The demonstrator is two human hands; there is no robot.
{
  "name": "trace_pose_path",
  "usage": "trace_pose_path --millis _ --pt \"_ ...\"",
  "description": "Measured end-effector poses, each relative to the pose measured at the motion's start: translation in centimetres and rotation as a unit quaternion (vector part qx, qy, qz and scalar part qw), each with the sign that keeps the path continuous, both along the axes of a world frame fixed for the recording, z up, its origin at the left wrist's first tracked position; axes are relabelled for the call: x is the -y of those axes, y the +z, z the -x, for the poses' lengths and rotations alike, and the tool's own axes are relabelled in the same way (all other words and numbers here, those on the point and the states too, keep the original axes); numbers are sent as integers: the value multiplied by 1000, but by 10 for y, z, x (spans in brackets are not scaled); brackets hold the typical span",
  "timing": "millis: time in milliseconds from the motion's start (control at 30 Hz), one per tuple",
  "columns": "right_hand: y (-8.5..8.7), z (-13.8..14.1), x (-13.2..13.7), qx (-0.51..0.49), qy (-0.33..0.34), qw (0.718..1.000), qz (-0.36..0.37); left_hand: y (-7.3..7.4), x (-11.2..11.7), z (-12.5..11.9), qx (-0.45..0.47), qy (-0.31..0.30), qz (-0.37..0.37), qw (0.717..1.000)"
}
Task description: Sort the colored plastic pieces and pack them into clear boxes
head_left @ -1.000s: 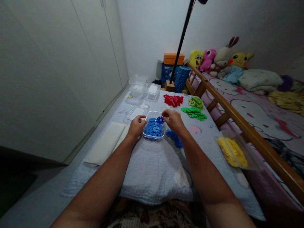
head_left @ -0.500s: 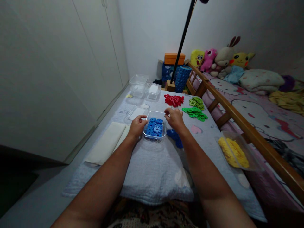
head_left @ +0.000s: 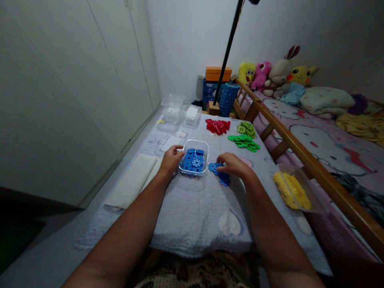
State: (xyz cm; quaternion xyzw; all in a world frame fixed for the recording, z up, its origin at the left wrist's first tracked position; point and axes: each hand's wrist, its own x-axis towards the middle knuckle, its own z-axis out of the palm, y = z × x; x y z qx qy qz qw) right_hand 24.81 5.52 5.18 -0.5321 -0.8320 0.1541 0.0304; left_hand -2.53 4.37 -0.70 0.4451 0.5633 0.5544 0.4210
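A clear plastic box (head_left: pixel 205 146) partly filled with blue snowflake pieces (head_left: pixel 193 161) stands on the quilted cloth. My left hand (head_left: pixel 170 159) grips the box's left wall. Right of the box lies a small heap of loose blue pieces (head_left: pixel 215 168), and my right hand (head_left: pixel 234 164) rests on this heap with its fingers curled over the pieces. Whether a piece is pinched between those fingers is hidden.
Red pieces (head_left: pixel 218 126) and two green heaps (head_left: pixel 244 142) lie farther back. Empty clear boxes (head_left: pixel 173 105) and a lid (head_left: pixel 169 143) stand at the back left. A bag of yellow pieces (head_left: pixel 292 190) lies right, by the wooden bed rail (head_left: pixel 303 154). A black pole (head_left: pixel 225 56) rises behind.
My right hand has left the box's far right rim and dropped onto the loose blue pieces beside it. The blue piece it held now lies in the box. My left hand stays on the box.
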Motion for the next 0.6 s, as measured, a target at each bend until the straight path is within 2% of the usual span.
trace_pose_path --millis 133,300,467,600 --pt "-7 0 4 0 -10 1000 3 2 1 0 -5 -2 -2 1000" --pt "-11 -1 2 -58 -12 998 22 1 0 0 -4 -3 -1 1000" --pt "-4 -8 -1 -161 -35 981 100 -3 -2 1 -2 -4 0 1000" --pt "6 -7 -8 -260 -50 962 68 -5 -3 2 -6 -4 -1 1000"
